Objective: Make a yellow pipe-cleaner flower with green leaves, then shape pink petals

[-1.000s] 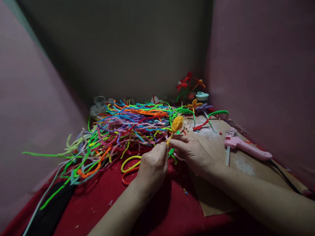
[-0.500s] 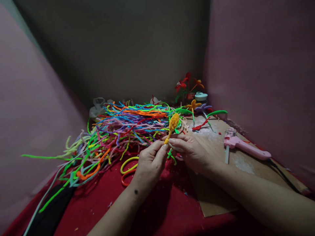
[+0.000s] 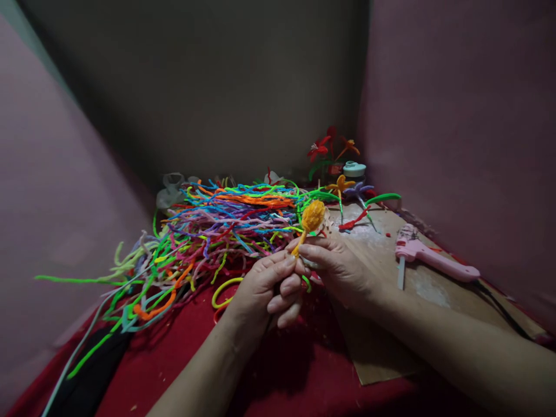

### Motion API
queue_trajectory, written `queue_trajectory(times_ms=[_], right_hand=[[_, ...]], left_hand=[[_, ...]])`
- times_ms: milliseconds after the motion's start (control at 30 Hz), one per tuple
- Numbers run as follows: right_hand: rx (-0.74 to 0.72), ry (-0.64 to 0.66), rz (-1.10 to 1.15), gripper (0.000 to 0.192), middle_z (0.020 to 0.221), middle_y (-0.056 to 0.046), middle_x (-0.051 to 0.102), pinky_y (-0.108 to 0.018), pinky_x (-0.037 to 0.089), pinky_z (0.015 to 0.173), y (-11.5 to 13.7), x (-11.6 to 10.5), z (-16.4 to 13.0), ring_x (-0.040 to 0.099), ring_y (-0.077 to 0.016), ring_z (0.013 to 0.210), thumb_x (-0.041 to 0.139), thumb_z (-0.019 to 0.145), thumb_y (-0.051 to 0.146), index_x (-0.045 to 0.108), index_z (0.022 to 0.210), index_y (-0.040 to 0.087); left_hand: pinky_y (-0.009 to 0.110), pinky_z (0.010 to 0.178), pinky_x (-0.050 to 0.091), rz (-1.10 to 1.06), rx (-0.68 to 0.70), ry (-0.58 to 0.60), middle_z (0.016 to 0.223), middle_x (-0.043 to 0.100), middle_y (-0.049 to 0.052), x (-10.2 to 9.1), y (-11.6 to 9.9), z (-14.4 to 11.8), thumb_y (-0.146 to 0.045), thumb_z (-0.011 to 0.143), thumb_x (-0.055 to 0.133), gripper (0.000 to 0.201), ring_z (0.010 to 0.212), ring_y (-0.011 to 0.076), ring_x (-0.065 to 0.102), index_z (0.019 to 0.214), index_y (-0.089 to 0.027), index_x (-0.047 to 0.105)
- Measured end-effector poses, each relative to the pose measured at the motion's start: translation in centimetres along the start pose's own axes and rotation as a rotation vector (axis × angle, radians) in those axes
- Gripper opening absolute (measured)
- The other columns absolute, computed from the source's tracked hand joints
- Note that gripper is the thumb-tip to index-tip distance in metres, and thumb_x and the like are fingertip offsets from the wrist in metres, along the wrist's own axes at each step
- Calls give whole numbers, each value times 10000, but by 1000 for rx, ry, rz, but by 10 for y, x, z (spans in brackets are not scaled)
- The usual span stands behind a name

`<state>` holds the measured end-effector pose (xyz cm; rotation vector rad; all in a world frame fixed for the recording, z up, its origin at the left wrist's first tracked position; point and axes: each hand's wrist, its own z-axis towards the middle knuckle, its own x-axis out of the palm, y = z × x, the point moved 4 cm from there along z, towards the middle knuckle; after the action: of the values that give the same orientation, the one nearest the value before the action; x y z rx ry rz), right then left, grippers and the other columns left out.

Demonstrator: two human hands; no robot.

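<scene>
1 counter (image 3: 143, 370), draped in red cloth (image 3: 182, 347), fills the foreground, and a broad heap of multicoloured pipe cleaners (image 3: 234, 211) covers its far left, probably piled there to leave working room in front. On the right lies a cardboard sheet (image 3: 373, 353), whose whitish smears (image 3: 430, 291) suggest that it keeps hot glue off the cloth. Next come the 2 hands: the left hand (image 3: 269, 286) and the right hand (image 3: 339, 263) meet in front of the heap. A pink glue gun (image 3: 434, 263) rests on the cardboard, presumably for easy reach, its glue stick (image 3: 401, 273) jutting toward the person. Yellow and red loops (image 3: 214, 295), seemingly scissor handles, show just left of the left hand. An orange flower (image 3: 341, 184) and a purple flower (image 3: 359, 188) rest at the sheet's far edge. Smaller again, the yellow chenille bud (image 3: 313, 215) is held above the counter, head up and leaning right; the left hand's grip is a narrow pinch on its stem (image 3: 302, 240), other fingers loosely curled, and the right hand's grip is narrow on it too, likely because so slim a stem needs steadying from 2 sides.
</scene>
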<state>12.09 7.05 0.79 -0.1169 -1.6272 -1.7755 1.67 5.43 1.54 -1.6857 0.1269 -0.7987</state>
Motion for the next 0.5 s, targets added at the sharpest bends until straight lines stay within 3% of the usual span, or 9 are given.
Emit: queue_trajectory(times_ms=[67,167,300,400,500], right_hand=[[8,-55,10,128,696,0,597,-256,427,658,-3,-3,0,533,-102,635,637,767,280,667,770,156],[-5,-113,-11,141,780,-18,625,-258,433,681,-5,-6,1,550,-114,693,650,751,280,681,809,155],[-23,-169,-82,146,770,-16,618,-241,425,667,-5,-8,1,536,-115,719,649,750,279,694,823,161],[-2,-193,-107,149,625,15,546,-233,394,587,-6,-8,0,488,-103,625,646,753,299,694,815,172],[4,-214,-118,140,578,29,505,-233,364,548,-6,-7,-1,446,-93,571,653,744,306,690,772,174]], left_hand=[[153,307,289,262,41,-94,485,389,-82,-2,-1,0,-329,857,474,213,301,21,241,740,-158,523],[182,450,362,832,260,-310,562,495,-29,-6,-7,-4,-334,863,472,238,464,76,469,701,-164,509],[251,642,416,1431,527,-447,794,621,61,-3,-6,-9,-288,870,454,167,719,163,592,893,-166,566],[245,604,392,1575,583,-446,718,600,51,-3,-3,-9,-257,883,424,177,637,150,572,832,-166,567],[223,555,360,1485,581,-471,639,556,7,-3,-7,-9,-240,876,438,173,551,113,513,755,-178,545]])
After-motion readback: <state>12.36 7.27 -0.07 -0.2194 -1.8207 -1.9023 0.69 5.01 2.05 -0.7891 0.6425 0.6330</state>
